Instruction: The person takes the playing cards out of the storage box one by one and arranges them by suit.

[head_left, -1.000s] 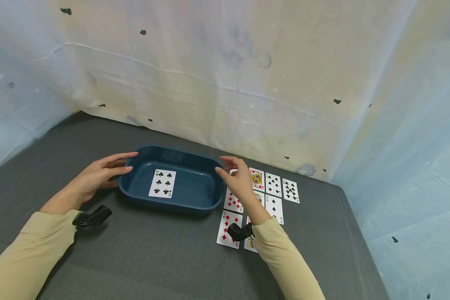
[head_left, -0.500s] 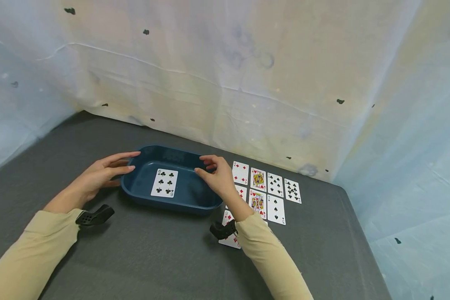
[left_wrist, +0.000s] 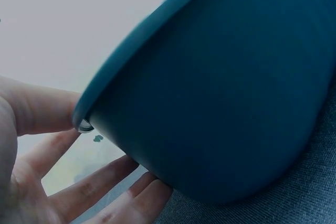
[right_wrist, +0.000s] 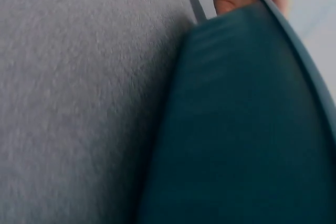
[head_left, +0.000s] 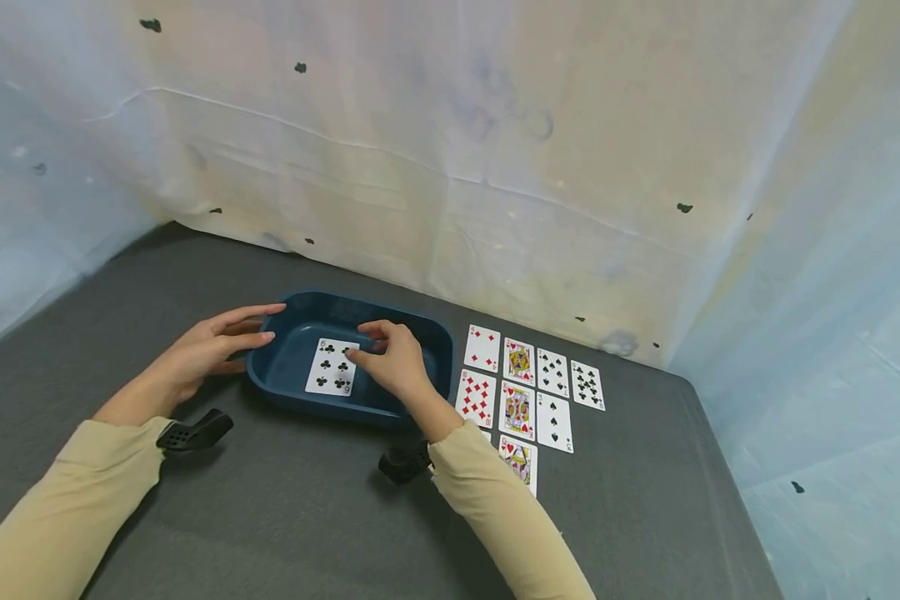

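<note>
A dark blue oval-cornered tray (head_left: 273,371) stands on the grey surface, with a six of clubs playing card (head_left: 332,367) lying face up inside it. My left hand (head_left: 195,358) holds the tray's left end, thumb over the rim and other fingers against the outer wall, as the left wrist view also shows. Above the tray's middle hovers my right hand (head_left: 397,362), its fingers loosely bent and its thumb tip over the card's right edge. Whether the thumb touches the card cannot be told. In the right wrist view the tray wall (right_wrist: 236,129) hides the right fingers.
Right of the tray, face-up playing cards lie in columns, among them a four of diamonds (head_left: 482,348), a ten of diamonds (head_left: 476,398), a king (head_left: 517,410) and a queen (head_left: 518,462). My right sleeve (head_left: 495,500) partly covers the front cards. A pale curtain (head_left: 450,150) closes the back.
My right hand has moved left from beside the tray's right end to over the six of clubs, uncovering the back cards. The left hand stays at the tray's left end.
</note>
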`<action>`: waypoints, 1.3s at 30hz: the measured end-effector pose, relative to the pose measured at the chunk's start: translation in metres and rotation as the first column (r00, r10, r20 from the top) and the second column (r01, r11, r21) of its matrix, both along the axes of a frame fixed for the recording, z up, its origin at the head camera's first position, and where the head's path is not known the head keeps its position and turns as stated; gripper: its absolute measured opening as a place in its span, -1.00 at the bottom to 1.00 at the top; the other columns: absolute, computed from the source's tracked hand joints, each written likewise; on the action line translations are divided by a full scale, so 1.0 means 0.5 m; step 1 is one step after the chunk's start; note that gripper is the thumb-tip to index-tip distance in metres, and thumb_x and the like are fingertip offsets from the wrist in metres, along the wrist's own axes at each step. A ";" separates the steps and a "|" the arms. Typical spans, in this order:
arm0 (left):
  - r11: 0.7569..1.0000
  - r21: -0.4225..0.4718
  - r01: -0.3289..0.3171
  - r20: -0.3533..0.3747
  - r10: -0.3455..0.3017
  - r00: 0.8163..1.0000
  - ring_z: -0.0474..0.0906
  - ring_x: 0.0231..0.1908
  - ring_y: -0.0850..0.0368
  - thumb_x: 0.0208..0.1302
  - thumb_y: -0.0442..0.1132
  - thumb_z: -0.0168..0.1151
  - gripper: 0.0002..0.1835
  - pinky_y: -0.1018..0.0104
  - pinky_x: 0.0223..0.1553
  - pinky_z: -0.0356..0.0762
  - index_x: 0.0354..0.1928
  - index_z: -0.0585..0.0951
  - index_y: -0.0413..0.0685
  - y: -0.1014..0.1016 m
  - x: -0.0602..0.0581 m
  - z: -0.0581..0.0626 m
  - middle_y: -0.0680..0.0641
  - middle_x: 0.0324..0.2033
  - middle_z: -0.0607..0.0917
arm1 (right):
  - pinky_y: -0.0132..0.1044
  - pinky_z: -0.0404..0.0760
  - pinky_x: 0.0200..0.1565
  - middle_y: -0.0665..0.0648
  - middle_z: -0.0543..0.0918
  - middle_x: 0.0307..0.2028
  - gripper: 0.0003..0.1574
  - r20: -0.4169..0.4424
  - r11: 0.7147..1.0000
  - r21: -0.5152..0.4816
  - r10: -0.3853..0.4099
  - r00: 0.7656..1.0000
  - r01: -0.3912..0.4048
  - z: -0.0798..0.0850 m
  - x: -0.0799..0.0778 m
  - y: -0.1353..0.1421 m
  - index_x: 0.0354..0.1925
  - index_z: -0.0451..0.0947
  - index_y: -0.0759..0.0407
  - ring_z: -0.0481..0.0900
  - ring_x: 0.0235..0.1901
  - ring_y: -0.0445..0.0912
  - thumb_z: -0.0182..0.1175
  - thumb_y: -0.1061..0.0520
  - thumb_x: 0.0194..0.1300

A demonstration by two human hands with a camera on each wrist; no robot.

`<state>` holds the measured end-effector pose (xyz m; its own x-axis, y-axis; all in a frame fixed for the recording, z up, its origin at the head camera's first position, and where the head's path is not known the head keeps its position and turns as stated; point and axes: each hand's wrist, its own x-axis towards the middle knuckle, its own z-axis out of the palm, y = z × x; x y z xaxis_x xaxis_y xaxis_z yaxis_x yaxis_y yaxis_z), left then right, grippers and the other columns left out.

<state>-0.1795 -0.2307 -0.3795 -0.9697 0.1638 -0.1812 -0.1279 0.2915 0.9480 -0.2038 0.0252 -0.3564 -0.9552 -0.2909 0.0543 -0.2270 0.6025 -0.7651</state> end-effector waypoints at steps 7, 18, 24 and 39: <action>1.000 -0.014 -0.008 0.009 0.008 1.000 -0.05 0.40 -0.41 0.33 0.11 0.15 -0.20 -0.50 0.19 0.08 0.50 0.07 0.09 0.002 -0.002 -0.001 -0.24 0.50 -0.09 | -0.31 0.57 -0.15 0.16 0.57 0.00 -0.42 0.098 0.998 0.057 -0.004 0.995 -0.001 -0.015 -0.001 -0.017 0.12 0.54 0.13 0.53 -0.05 -0.04 0.38 -0.01 0.15; 1.000 -0.005 -0.007 0.018 0.007 1.000 -0.07 0.41 -0.39 0.35 0.09 0.14 -0.23 -0.51 0.19 0.07 0.50 0.08 0.12 0.000 -0.006 -0.004 -0.22 0.50 -0.10 | -0.22 0.53 -0.01 0.18 0.47 0.05 -0.03 0.153 0.970 0.242 -0.040 0.987 0.002 -0.038 -0.014 -0.026 0.28 0.38 0.07 0.39 0.04 -0.03 0.49 -0.18 -0.04; 1.000 -0.006 -0.009 0.021 0.009 1.000 -0.07 0.41 -0.40 0.35 0.10 0.13 -0.22 -0.51 0.19 0.06 0.50 0.07 0.13 -0.002 -0.006 -0.008 -0.22 0.50 -0.12 | -0.17 0.43 0.15 0.19 0.32 0.20 0.11 0.163 0.930 0.366 -0.044 0.986 -0.019 -0.031 -0.009 -0.037 0.38 0.28 -0.03 0.27 0.13 -0.01 0.53 -0.17 -0.10; 1.000 0.010 -0.010 0.035 0.009 0.999 -0.07 0.42 -0.38 0.34 0.09 0.15 -0.22 -0.50 0.20 0.05 0.50 0.07 0.15 0.002 -0.005 -0.002 -0.21 0.50 -0.12 | -0.17 0.48 0.13 0.16 0.32 0.17 0.12 0.157 0.934 0.355 -0.092 0.983 0.031 -0.032 -0.003 -0.038 0.25 0.31 -0.07 0.29 0.13 0.00 0.63 -0.08 -0.28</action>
<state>-0.1820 -0.2298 -0.3807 -0.9644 0.1566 -0.2133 -0.1636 0.2805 0.9458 -0.2050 0.0063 -0.3726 -0.9579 -0.2030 -0.2028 -0.0680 0.8472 -0.5270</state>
